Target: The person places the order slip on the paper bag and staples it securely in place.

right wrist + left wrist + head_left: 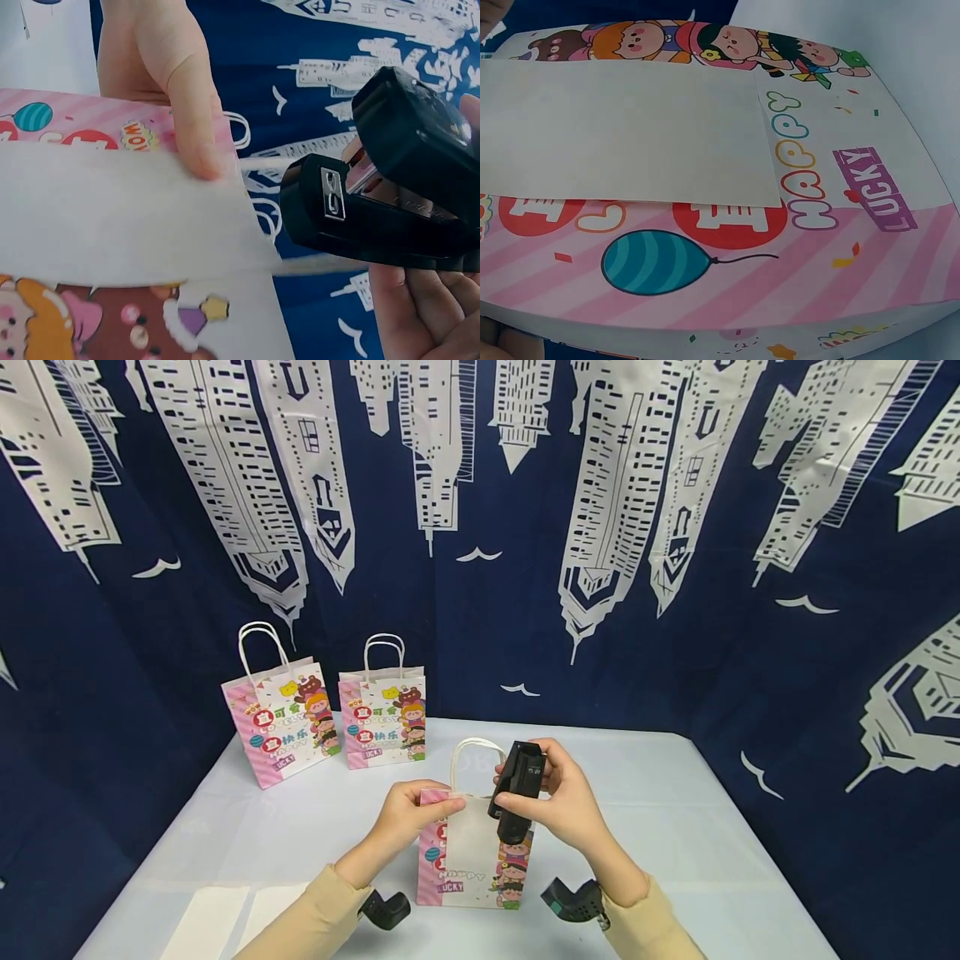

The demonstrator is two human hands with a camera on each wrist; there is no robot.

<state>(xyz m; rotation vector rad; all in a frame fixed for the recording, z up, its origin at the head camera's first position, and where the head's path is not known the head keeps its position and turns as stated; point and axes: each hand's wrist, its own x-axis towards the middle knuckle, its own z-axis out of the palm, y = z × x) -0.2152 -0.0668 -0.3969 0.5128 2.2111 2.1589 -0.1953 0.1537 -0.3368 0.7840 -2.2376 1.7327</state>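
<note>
Leaving open bench (660, 843) toward the three-o'clock edge, paper bag (468, 878) sits ahead; left hand (408, 814) pinches its rim at ten, right hand (562, 806) grips stapler (521, 777) at one.

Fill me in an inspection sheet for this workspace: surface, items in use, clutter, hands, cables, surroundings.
Surface: pale table.
Job's things: printed front bag standing upright, blank paper strip against its front; black stapler, jaws parted, near the bag's top edge, contact unclear.
Clutter: two matching bags, left rear bag and right rear bag, upright; two pale sheets lower left, partly out of frame.
Hands: left hand pinches the front bag's top edge and strip; right hand holds the stapler.
Cables: nothing seen.
Surroundings: dark blue curtain, white upside-down skyline print.
</note>
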